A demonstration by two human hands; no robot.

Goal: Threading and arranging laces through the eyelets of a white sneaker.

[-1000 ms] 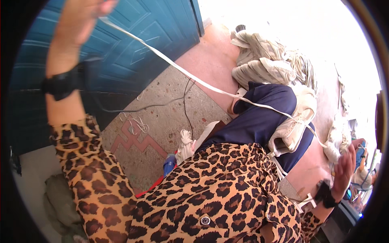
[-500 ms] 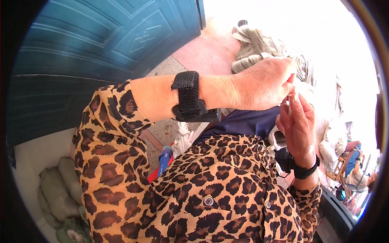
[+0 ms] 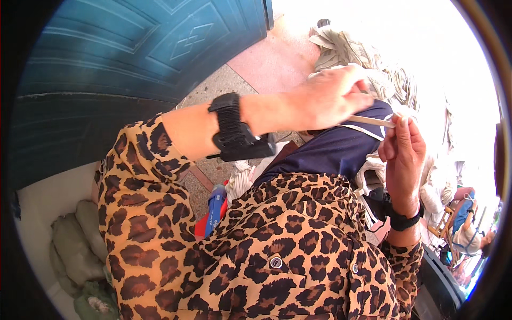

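An off-white flat strip is stretched between my two hands, above dark blue cloth over my lap. My right hand pinches one end between thumb and forefinger. My left hand, blurred by motion, has its fingers curled at the strip's other side; the grip itself is partly hidden. A thinner white length of the same colour loops under the strip. Both wrists wear black straps, and a black device hangs under the left one.
Piled pale fabric strips lie on the floor ahead. A blue panelled door stands at the left, with stuffed grey-green bundles below it. Beside my lap are a white bundle and a blue object. Another person sits at far right.
My hands, close together before, have drawn apart. The left moved leftward and the right slightly right and down, so the strip now shows stretched between them.
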